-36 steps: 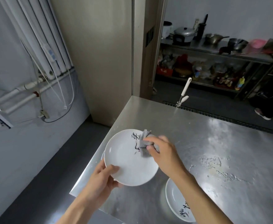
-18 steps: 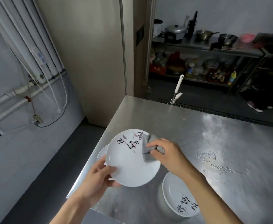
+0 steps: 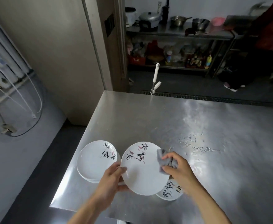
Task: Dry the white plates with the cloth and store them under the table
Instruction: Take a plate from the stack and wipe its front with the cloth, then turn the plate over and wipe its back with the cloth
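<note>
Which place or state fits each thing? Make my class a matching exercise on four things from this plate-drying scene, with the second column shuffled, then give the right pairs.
Column one
1. held plate
2. cloth
3. plate stack
4. single plate

Column two
A. bunched in the right hand, against the held plate's right rim
B. on the table, near its left edge
C. gripped at its left rim by the left hand
D. flat on the table, partly hidden under the held plate and the right forearm

Pairs: 1-C, 2-A, 3-B, 4-D
</note>
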